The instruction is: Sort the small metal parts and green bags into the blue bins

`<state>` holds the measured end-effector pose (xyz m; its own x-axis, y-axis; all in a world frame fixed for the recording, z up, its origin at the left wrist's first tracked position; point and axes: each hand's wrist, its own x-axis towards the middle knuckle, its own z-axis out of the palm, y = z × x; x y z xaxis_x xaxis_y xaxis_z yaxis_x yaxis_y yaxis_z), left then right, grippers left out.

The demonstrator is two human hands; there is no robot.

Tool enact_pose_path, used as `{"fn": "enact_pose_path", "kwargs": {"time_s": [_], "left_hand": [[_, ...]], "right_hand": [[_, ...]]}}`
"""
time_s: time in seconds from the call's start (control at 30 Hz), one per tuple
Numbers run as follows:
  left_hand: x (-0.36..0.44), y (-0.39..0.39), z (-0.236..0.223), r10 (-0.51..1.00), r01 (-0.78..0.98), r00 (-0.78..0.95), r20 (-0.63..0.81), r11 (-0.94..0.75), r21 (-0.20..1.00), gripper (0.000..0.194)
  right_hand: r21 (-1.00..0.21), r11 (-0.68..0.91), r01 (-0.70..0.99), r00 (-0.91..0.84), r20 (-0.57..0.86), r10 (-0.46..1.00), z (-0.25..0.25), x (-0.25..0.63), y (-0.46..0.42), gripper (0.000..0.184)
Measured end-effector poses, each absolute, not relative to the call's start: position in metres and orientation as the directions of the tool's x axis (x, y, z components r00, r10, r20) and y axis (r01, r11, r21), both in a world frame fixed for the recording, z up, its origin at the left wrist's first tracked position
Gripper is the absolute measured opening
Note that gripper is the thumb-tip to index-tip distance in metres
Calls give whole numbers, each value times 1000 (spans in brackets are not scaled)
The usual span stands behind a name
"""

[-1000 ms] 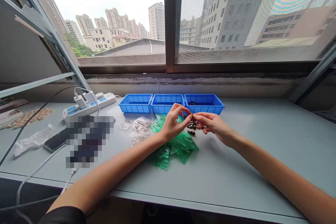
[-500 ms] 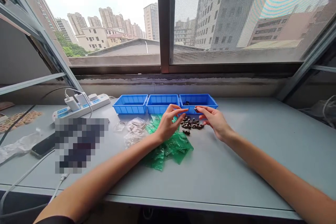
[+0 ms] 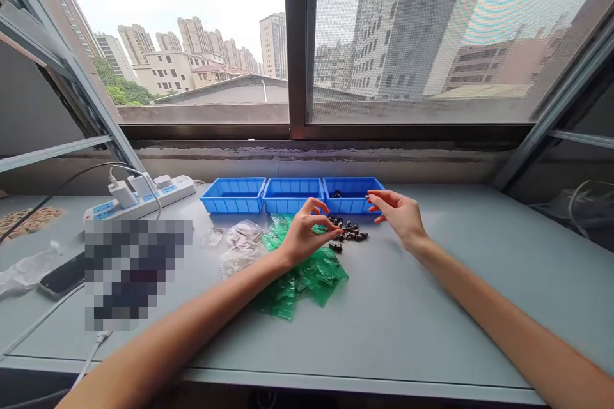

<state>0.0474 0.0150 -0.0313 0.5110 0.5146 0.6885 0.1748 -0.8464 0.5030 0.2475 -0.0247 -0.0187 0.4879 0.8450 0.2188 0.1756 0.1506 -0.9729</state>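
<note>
My right hand [image 3: 400, 214] pinches a small dark part [image 3: 368, 198] between thumb and fingertips, just in front of the right blue bin [image 3: 352, 206]. The part is too small to name. My left hand [image 3: 307, 230] hovers over a heap of green plastic bags [image 3: 322, 278], thumb and forefinger apart with nothing visible between them. Its thumb points over a pile of small dark parts [image 3: 355, 233] on the table, partly covered by the fingers. A few similar dark pieces [image 3: 337, 194] lie inside the right bin.
Beside the right bin stand a middle blue bin [image 3: 288, 206] and a left blue bin [image 3: 233, 206]. Clear plastic bags [image 3: 242, 236] lie left of the green ones. A white power strip [image 3: 180, 188], a phone [image 3: 62, 275] and cables occupy the table's left side. A window rises behind.
My left hand's thumb and forefinger have spread apart, and the thumb has lowered over the dark pile. My right hand still pinches its small part. The view has shifted slightly.
</note>
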Motion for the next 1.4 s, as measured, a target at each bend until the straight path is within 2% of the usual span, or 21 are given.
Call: {"fn": "enact_pose_path", "kwargs": {"time_s": [0.2,0.47,0.57,0.67,0.83,0.93,1.03,1.1,1.2,1.4], "left_hand": [[46,15,-31,515,162,514,686,-843,512,24],[48,12,-29,524,129,519,676,-829,543,27],[49,11,-28,534,136,514,671,-823,551,33],[49,11,-27,545,155,513,663,-819,553,38],[50,10,-24,566,183,502,654,-808,560,40],[49,9,-22,589,203,510,627,-790,578,39],[49,8,-22,605,211,515,607,-776,595,37],[49,8,-22,608,208,514,605,-772,600,36],[50,9,-23,616,208,515,597,-765,610,35],[48,8,-22,636,214,525,566,-742,635,33]], "right_hand": [[-968,164,189,488,238,840,-20,244,-25,34],[-981,153,119,545,194,816,-21,247,-23,37],[-974,171,149,539,225,812,-24,251,-20,38],[-957,204,209,496,283,821,-25,253,-19,41],[-912,262,314,325,363,873,-15,252,-25,39],[-794,242,558,224,424,877,-9,252,-31,27],[-511,257,820,10,462,887,-7,255,-35,13],[-389,261,884,-91,404,910,-7,257,-36,11],[-352,242,904,-121,331,936,-9,260,-36,12],[-355,258,898,-146,311,939,-9,262,-36,27]]}}
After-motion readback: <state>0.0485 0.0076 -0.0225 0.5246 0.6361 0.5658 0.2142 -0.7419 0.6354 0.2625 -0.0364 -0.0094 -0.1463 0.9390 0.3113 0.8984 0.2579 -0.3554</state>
